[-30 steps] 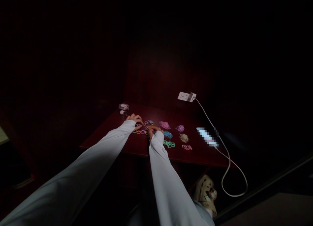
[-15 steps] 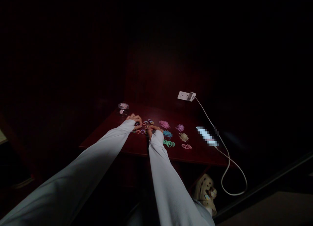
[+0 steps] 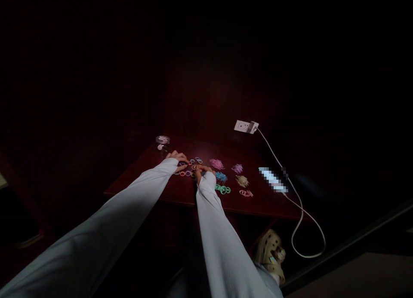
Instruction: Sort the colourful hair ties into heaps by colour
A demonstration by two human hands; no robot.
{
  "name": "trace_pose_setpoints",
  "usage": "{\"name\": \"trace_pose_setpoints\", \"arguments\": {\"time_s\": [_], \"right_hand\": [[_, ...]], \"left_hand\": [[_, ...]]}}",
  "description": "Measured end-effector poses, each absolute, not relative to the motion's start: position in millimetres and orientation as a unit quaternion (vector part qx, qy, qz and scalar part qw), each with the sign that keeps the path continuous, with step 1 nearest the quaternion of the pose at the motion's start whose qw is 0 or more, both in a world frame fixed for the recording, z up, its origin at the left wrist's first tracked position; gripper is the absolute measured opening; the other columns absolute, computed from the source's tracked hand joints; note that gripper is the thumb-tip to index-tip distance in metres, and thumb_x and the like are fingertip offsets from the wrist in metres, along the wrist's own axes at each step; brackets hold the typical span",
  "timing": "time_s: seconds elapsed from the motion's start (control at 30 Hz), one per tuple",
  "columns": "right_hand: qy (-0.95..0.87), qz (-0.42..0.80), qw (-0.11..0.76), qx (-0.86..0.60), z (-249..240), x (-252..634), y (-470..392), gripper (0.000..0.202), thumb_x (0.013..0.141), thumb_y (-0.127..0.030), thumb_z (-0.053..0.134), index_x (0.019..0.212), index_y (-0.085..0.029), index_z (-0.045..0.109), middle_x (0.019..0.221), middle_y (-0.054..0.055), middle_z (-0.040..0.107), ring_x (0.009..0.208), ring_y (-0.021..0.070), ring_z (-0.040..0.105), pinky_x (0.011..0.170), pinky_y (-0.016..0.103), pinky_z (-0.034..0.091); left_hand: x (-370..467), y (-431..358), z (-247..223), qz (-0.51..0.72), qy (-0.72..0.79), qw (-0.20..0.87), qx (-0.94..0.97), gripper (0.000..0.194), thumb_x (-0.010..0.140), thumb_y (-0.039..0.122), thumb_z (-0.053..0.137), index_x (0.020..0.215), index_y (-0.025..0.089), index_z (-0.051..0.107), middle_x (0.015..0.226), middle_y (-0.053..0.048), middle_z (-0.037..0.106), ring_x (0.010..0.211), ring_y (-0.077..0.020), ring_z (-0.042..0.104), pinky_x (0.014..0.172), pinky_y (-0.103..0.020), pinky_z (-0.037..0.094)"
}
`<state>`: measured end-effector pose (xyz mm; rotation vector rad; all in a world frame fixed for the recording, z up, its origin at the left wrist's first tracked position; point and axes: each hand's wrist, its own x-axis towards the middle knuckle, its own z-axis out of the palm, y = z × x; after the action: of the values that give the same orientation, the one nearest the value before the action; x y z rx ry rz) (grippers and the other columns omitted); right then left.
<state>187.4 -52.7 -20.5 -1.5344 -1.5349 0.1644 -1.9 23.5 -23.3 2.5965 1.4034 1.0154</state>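
My left hand [image 3: 177, 157] rests low over the table, thumb and fingers apart, its fingertips beside a small reddish hair tie [image 3: 190, 163]. Just to the right, my right hand [image 3: 205, 170] has its fingers curled together at the edge of the mixed-colour hair ties; whatever they pinch is too small to make out. Around both hands lie several ring-shaped ties, among them a purple hair tie [image 3: 188, 173] and a blue hair tie [image 3: 197, 159]. Against the right hand's far side are a blue pile of ties [image 3: 221, 176] and a green group of ties [image 3: 223, 189].
Further right lie pink [image 3: 217, 164], purple [image 3: 237, 168] and beige piles [image 3: 242, 181], plus pink ties [image 3: 246, 193]. A clear round container [image 3: 163, 140] stands at the back left. A blurred-out phone [image 3: 272, 179] trails a white cable [image 3: 302, 212] to a wall socket [image 3: 245, 126].
My left fingers have straightened and reached slightly right, toward the reddish hair tie. The right hand has barely moved, and the piles lie as before.
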Motion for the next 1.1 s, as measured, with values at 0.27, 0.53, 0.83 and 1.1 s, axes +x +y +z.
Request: {"name": "trace_pose_setpoints", "arguments": {"time_s": [0.27, 0.53, 0.83, 1.1], "right_hand": [[-0.624, 0.050, 0.471, -0.621, -21.7, 187.7, -51.5, 0.019, 0.086, -0.035, 0.060, 0.088, -0.025, 0.076, 0.082, 0.001, 0.071, 0.087, 0.0186, 0.062, 0.087, 0.030, 0.043], [-0.622, 0.072, 0.454, -0.634, -18.4, 186.8, -54.5, 0.019, 0.086, -0.035, 0.062, 0.090, -0.025, 0.077, 0.090, 0.003, 0.072, 0.090, 0.0198, 0.062, 0.085, 0.029, 0.044], [-0.650, 0.061, 0.428, -0.626, -14.4, 184.7, -61.1, 0.020, 0.088, -0.035, 0.061, 0.093, -0.025, 0.077, 0.092, 0.003, 0.071, 0.090, 0.0199, 0.057, 0.081, 0.029, 0.040], [-0.770, -0.012, 0.334, -0.544, 17.3, 205.9, -93.6, 0.013, 0.090, -0.035, 0.066, 0.091, -0.027, 0.077, 0.100, 0.004, 0.072, 0.100, 0.0212, 0.055, 0.088, 0.032, 0.037]], "left_hand": [[-2.1, 21.5, -21.2, 0.342, 0.446, 0.012, 0.827, 0.011, 0.078, 0.035, 0.069, 0.083, 0.025, 0.072, 0.108, 0.000, 0.071, 0.096, -0.0212, 0.048, 0.084, -0.034, 0.032], [-0.1, 21.0, -19.6, 0.349, 0.442, 0.053, 0.824, 0.013, 0.079, 0.034, 0.071, 0.074, 0.023, 0.072, 0.108, -0.001, 0.073, 0.099, -0.0217, 0.051, 0.086, -0.035, 0.030], [-0.6, 19.8, -17.1, 0.384, 0.432, 0.066, 0.814, 0.019, 0.081, 0.041, 0.073, 0.076, 0.023, 0.073, 0.108, -0.001, 0.074, 0.099, -0.0214, 0.053, 0.090, -0.036, 0.030], [-4.4, 22.1, -18.8, 0.402, 0.402, 0.041, 0.821, 0.029, 0.085, 0.049, 0.066, 0.076, 0.023, 0.073, 0.103, -0.002, 0.075, 0.097, -0.0201, 0.059, 0.092, -0.035, 0.035]]}}
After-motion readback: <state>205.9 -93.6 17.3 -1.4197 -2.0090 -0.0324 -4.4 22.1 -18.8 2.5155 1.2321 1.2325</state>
